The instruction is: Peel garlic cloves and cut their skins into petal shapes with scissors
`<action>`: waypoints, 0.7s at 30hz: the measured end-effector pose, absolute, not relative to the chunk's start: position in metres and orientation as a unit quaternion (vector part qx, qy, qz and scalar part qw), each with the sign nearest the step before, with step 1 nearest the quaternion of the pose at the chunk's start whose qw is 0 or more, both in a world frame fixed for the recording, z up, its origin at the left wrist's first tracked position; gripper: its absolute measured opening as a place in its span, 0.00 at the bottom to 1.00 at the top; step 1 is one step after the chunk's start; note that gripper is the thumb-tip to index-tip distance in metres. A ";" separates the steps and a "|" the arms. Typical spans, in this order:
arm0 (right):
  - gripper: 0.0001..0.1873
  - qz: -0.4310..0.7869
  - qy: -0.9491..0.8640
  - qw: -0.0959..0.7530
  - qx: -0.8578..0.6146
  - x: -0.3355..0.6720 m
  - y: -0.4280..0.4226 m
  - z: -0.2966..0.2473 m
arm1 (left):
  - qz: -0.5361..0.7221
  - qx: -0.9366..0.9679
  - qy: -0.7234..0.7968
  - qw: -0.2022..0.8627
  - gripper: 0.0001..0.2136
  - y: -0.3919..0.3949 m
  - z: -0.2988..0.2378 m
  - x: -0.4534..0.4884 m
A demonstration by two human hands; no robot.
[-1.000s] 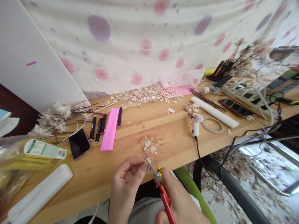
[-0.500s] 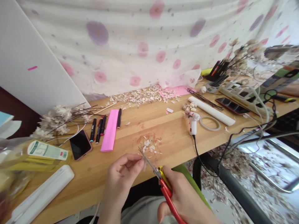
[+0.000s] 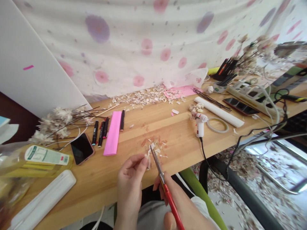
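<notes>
My left hand [image 3: 131,175] is closed in a pinch near the table's front edge. Between thumb and fingertips it holds a small whitish petal-like piece [image 3: 148,163], partly hidden by the fingers. My right hand [image 3: 176,199] is wrapped round the red handles of a pair of scissors [image 3: 156,161]. The blades point up and away from me, nearly together, just right of the pinched piece. Beyond the fingertips, small white scraps [image 3: 157,150] lie on a reddish-stained patch of the table.
A hot glue gun [image 3: 200,126] stands at the right with its cord over the edge. To the left lie a pink paper strip [image 3: 112,134], several markers [image 3: 95,132], a phone [image 3: 82,149] and a bottle [image 3: 45,156]. Shavings [image 3: 146,96] are heaped along the curtain.
Both hands have shifted slightly to the right. The scissors have turned more upright, and their tips have moved from over the left fingertips to the right of them.
</notes>
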State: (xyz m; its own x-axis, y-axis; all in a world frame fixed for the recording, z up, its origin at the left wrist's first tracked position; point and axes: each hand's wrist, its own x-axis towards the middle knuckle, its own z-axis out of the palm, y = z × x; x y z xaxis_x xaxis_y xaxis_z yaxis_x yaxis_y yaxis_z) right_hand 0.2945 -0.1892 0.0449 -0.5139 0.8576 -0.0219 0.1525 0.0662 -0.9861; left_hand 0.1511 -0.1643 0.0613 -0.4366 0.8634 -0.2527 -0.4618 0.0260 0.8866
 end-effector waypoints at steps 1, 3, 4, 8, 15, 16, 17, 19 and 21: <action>0.48 0.562 -0.661 0.324 -0.377 0.293 -0.189 0.043 | 0.671 0.194 0.519 0.493 0.12 -0.165 0.059 0.152; 0.49 0.553 -0.661 0.340 -0.376 0.289 -0.189 0.040 | 0.673 0.185 0.525 0.487 0.13 -0.167 0.056 0.154; 0.50 0.551 -0.660 0.342 -0.380 0.288 -0.189 0.039 | 0.674 0.179 0.529 0.483 0.14 -0.168 0.056 0.156; 0.52 0.544 -0.662 0.335 -0.391 0.286 -0.186 0.038 | 0.672 0.171 0.534 0.483 0.14 -0.171 0.055 0.160; 0.47 0.518 -0.666 0.346 -0.411 0.283 -0.184 0.035 | 0.671 0.197 0.534 0.475 0.13 -0.172 0.056 0.158; 0.46 0.518 -0.665 0.344 -0.414 0.283 -0.184 0.036 | 0.669 0.201 0.537 0.473 0.13 -0.172 0.056 0.157; 0.45 0.521 -0.663 0.340 -0.418 0.283 -0.184 0.036 | 0.666 0.204 0.540 0.472 0.13 -0.171 0.056 0.156; 0.44 0.528 -0.656 0.331 -0.426 0.285 -0.184 0.037 | 0.660 0.209 0.544 0.474 0.12 -0.171 0.055 0.155; 0.43 0.541 -0.643 0.323 -0.435 0.286 -0.185 0.038 | 0.658 0.212 0.542 0.478 0.12 -0.170 0.055 0.153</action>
